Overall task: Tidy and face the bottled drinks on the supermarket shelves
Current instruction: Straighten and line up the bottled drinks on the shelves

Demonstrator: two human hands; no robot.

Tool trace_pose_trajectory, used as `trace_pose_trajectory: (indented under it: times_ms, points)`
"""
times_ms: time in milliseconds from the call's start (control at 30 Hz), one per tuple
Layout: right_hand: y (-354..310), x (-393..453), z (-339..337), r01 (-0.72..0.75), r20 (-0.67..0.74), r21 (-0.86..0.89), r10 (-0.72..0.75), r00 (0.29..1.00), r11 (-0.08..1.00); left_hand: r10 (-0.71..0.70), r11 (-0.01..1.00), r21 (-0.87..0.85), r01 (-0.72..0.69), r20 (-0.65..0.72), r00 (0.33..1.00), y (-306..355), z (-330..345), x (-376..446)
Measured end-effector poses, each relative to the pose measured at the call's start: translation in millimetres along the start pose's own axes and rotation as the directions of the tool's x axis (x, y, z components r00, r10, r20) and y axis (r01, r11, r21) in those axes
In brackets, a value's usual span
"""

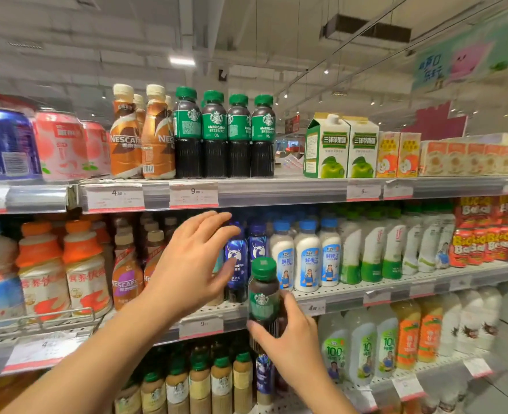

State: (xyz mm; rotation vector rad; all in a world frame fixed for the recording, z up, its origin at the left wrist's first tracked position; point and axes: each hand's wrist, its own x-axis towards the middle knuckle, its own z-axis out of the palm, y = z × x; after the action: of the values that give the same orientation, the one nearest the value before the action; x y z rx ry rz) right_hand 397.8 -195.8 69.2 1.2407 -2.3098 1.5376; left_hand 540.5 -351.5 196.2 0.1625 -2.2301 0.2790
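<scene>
My right hand (291, 345) grips a dark coffee bottle with a green cap (264, 294) by its lower half, upright, in front of the middle shelf edge (396, 289). My left hand (193, 261) is spread open with its fingers against the blue deer-logo coffee bottles (257, 245) on the middle shelf, holding nothing. On the top shelf (276, 191) stands a row of matching green-capped Americano bottles (225, 135), labels mostly forward, beside orange Nescafe bottles (142, 135).
Cans (37, 144) sit at the top left and juice cartons (345, 147) at the top right. White coconut drink bottles (306, 258) fill the middle shelf to the right; orange-capped bottles (61, 270) stand left. The lower shelf holds green-capped latte bottles (199, 383).
</scene>
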Motion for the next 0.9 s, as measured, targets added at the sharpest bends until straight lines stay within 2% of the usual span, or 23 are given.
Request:
trace_pose_trajectory:
  times_ms: [133, 233, 333, 400, 567, 800, 900]
  points:
    - [-25, 42, -38, 0.110, -0.196, -0.002, -0.108, 0.975, 0.994, -0.080, 0.971, 0.231, 0.065, 0.053, 0.995, -14, -4, 29]
    - [-54, 74, -71, 0.170, -0.297, 0.014, -0.159, 0.942, 0.985, -0.143, 0.951, 0.286, 0.113, 0.086, 0.986, -22, 0, 37]
    - [-86, 110, -100, 0.244, -0.382, 0.039, -0.211, 0.900, 0.969, -0.140, 0.945, 0.309, 0.109, 0.078, 0.987, -29, 6, 38]
    - [-105, 139, -115, 0.274, -0.429, -0.003, -0.248, 0.868, 0.962, -0.135, 0.943, 0.315, 0.108, 0.066, 0.989, -31, 8, 38]
    - [-136, 211, -132, 0.246, -0.433, -0.129, -0.278, 0.858, 0.961, -0.126, 0.940, 0.325, 0.101, 0.059, 0.990, -31, 12, 37]
    - [-133, 266, -114, 0.095, -0.349, -0.222, -0.170, 0.922, 0.970, -0.132, 0.942, 0.316, 0.111, 0.047, 0.990, -31, 15, 36]
    - [-122, 273, -103, 0.056, -0.341, -0.256, -0.144, 0.929, 0.965, -0.121, 0.947, 0.301, 0.109, 0.020, 0.992, -33, 18, 35]
